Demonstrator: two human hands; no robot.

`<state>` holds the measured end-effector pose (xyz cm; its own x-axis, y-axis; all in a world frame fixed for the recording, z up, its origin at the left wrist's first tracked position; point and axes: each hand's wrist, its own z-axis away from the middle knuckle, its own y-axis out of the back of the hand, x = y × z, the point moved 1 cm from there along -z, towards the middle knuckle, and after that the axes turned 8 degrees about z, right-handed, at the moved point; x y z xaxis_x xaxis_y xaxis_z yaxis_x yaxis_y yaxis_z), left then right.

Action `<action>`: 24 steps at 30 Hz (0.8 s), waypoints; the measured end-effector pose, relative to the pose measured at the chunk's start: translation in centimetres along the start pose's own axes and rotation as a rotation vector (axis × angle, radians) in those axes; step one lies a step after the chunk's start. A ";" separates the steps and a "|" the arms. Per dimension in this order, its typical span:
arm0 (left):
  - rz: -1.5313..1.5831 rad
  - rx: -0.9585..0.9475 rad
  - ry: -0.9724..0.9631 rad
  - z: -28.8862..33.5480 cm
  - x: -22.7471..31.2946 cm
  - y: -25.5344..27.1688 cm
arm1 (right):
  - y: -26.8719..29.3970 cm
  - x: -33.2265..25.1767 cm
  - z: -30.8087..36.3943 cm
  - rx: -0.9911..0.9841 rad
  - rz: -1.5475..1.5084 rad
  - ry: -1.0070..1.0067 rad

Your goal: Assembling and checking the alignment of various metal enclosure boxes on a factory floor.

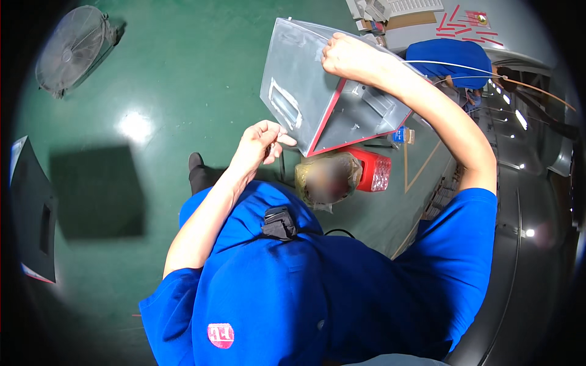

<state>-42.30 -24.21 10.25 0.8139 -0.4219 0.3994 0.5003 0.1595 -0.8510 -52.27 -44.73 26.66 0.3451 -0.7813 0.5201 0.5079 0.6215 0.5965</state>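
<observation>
A grey angled sheet-metal housing stands tilted in front of me, with red strips along its near edges. Its left face has a rectangular slot ringed by a whitish patch, and pale smears mark the surface above. My right hand is closed and pressed against the housing near its upper edge; whatever lies under the fingers is hidden. Beside the lower left corner, just under the slot, is my left hand. Its fingers are bent and drawn together around something small that I cannot make out.
Below the housing are a bag-lined container and a red bin. A blue box sits beside them. A floor fan stands far left, and a dark slotted panel nearer. A person in blue bends at the right, by red strips.
</observation>
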 end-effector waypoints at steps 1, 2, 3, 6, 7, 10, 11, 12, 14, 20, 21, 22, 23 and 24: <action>0.007 0.010 -0.007 0.2 0.3 -0.1 | 0.2 0.0 -0.2 -0.014 0.030 -0.030; 0.014 0.020 -0.014 0.5 0.7 -0.3 | 0.4 0.1 -0.4 -0.027 0.060 -0.059; 0.021 0.030 -0.020 0.7 1.2 -0.6 | 0.6 0.2 -0.6 -0.041 0.090 -0.089; 0.023 0.139 -0.047 0.9 1.9 -1.2 | 1.3 1.1 -0.5 -0.033 0.061 -0.108; 0.042 0.164 -0.054 0.9 2.1 -1.2 | 1.6 1.3 -0.4 -0.026 0.047 -0.115; 0.183 0.133 -0.128 0.9 3.0 -1.9 | 3.7 1.7 -0.1 0.213 -0.272 -0.197; 0.242 0.120 -0.171 1.2 4.0 -2.7 | 5.4 2.1 -0.3 0.288 -0.401 -0.206; 0.319 0.173 -0.198 1.5 5.0 -3.7 | 7.0 2.1 -0.5 0.356 -0.735 -0.166; 0.451 0.074 -0.193 1.0 5.2 -3.7 | 8.4 0.6 -1.2 0.456 -0.866 -0.101; 0.743 -0.072 -0.185 0.8 5.6 -3.5 | 9.7 -0.4 -4.1 0.535 -0.882 0.014; 0.742 -0.091 -0.197 1.1 5.7 -3.3 | 9.9 -0.4 -4.5 0.524 -0.892 0.032; 0.741 -0.112 -0.208 1.4 5.9 -3.5 | 10.0 -0.3 -4.8 0.512 -0.901 0.050; 0.740 -0.132 -0.220 1.8 6.3 -3.6 | 10.1 -0.3 -5.0 0.500 -0.910 0.068; 0.693 -0.059 -0.246 2.3 6.4 -3.9 | 10.5 0.0 -5.2 0.499 -0.931 0.070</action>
<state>-38.34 -25.49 16.88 0.9837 -0.0282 -0.1777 -0.1641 0.2652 -0.9501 -42.85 -38.53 29.76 0.0391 -0.9536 -0.2985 0.2194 -0.2832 0.9336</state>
